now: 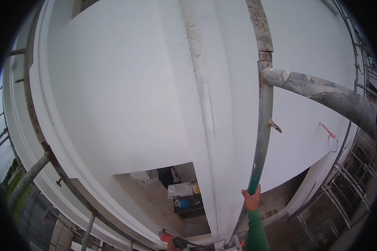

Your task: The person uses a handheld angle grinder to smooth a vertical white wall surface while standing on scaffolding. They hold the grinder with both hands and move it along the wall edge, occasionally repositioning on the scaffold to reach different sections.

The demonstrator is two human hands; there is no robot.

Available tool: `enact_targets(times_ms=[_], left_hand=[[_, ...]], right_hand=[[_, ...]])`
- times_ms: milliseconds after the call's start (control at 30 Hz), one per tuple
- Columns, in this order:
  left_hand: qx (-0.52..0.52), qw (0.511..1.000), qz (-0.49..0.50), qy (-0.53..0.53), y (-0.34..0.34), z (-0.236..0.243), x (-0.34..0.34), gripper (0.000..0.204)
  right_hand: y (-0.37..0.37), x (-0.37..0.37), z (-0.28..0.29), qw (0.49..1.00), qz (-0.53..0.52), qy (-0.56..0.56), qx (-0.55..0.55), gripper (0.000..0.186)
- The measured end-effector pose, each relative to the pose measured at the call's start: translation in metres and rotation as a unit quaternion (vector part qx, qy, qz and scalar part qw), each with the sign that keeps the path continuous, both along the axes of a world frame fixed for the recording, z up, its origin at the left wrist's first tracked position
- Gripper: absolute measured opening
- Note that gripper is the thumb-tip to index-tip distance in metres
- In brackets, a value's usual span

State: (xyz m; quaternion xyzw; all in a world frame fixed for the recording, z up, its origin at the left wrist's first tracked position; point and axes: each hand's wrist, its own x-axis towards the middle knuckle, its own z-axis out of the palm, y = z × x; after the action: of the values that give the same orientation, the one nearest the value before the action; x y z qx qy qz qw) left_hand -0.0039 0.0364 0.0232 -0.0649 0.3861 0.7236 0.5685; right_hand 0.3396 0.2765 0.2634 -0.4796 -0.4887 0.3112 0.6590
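Observation:
My right hand (252, 200), below a green sleeve, is closed around an upright scaffold pole (264, 106) at the lower right. The pole is grey and rusty, with green paint just above the hand. At the bottom edge, left of centre, my left hand (168, 239) is closed on a corded power tool (181, 242) with a dark body, which looks like an angle grinder. Its cable trails to the right. The tool and that hand are small and partly cut off. Behind both hands rises a white wall (125, 96) with a rough vertical seam (199, 79).
A thick scaffold tube (322, 85) juts across at right. Another scaffold frame (46, 146) stands at left. Through a wall opening (121, 182), a person (166, 176) stands near a table (192, 210) with a blue object. A red-handled tool (329, 130) sticks out from the right wall.

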Motion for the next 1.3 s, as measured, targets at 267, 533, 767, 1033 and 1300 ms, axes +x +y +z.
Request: enact_targets(times_ms=[267, 533, 767, 1033, 1300], left_hand=[[0.125, 0.979, -0.050, 0.151, 0.072, 0.186, -0.037, 0.027], [0.262, 0.919, -0.061, 0.287, 0.081, 0.293, 0.015, 0.036], [0.254, 0.903, -0.098, 0.333, 0.087, 0.304, 0.035, 0.039], [0.309, 0.895, -0.100, 0.307, 0.115, 0.352, 0.043, 0.038], [0.342, 0.866, -0.065, 0.358, 0.131, 0.382, 0.039, 0.035]], right_hand=[[-0.104, -0.072, -0.023, 0.994, 0.071, 0.023, 0.083, 0.043], [-0.125, -0.077, -0.010, 0.928, 0.358, -0.100, 0.024, 0.031], [-0.103, -0.104, -0.005, 0.882, 0.428, -0.187, 0.063, 0.030], [-0.110, -0.095, 0.073, 0.874, 0.480, 0.072, 0.027, 0.031], [-0.089, -0.108, 0.093, 0.886, 0.462, 0.032, 0.035, 0.031]])
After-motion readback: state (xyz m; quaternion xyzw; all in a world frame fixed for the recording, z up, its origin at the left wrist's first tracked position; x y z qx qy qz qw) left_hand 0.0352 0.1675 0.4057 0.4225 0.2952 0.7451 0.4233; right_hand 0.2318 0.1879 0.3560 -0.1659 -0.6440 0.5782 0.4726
